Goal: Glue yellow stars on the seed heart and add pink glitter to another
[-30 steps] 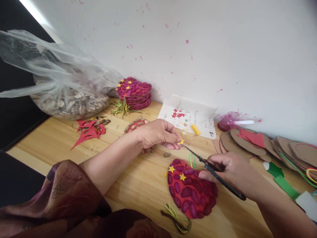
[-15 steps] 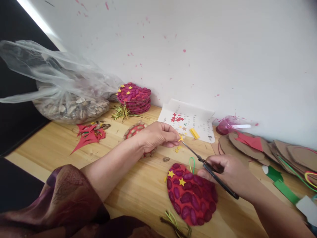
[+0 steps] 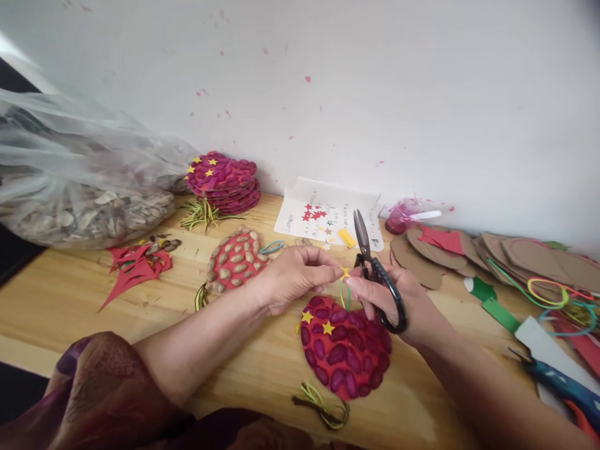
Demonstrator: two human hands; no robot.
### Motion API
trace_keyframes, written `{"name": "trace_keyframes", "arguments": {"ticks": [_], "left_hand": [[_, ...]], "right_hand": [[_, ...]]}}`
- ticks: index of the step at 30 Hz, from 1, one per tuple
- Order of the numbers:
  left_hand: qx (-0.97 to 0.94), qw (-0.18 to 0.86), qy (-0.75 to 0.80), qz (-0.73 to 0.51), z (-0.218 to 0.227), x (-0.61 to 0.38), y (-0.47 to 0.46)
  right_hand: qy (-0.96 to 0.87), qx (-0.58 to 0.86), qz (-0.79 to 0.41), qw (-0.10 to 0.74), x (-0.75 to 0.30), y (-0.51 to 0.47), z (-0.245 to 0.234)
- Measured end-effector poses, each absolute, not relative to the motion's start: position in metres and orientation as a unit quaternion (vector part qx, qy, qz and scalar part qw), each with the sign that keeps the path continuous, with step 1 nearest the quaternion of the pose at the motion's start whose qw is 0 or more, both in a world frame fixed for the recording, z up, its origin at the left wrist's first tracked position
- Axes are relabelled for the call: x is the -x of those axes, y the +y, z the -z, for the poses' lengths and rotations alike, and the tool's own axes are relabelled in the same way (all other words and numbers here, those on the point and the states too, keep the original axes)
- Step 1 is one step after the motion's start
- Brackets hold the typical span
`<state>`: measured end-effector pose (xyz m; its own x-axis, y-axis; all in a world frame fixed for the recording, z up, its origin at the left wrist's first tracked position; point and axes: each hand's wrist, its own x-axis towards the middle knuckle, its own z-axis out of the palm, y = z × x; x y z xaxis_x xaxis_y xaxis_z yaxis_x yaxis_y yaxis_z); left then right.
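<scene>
Slightly below and right of the frame's centre, we pinch a small yellow star [image 3: 345, 272] in the fingertips of our left hand [image 3: 300, 278]. Our right hand [image 3: 391, 290], close beside it, grips black scissors [image 3: 367, 255], thumb tip by the star's right side. The purple-and-red disc [image 3: 349, 353] lies lower in the frame, on the table [image 3: 253, 356].
</scene>
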<state>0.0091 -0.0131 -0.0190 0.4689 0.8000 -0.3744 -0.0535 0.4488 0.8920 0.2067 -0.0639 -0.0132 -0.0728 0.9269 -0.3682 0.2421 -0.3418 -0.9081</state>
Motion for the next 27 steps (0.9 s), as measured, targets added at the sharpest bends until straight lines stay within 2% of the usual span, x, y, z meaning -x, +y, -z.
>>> {"name": "trace_keyframes", "arguments": {"ticks": [4,11,19,27], "left_hand": [[-0.445,0.740,0.419,-0.281,0.022,-0.013,-0.018],[-0.434,0.760,0.406,-0.263,0.022,-0.008,-0.011],[-0.492,0.727,0.413,-0.242,0.010,-0.005,-0.012],[-0.561,0.685,0.406,-0.226,0.017,-0.005,-0.014]], "right_hand": [[-0.480,0.603,-0.544,0.333,-0.205,-0.064,0.012],[-0.481,0.611,-0.544,0.316,-0.208,-0.063,0.012],[-0.483,0.613,-0.550,0.297,-0.207,-0.064,0.009],[-0.484,0.604,-0.559,0.297,-0.205,-0.064,0.005]]}}
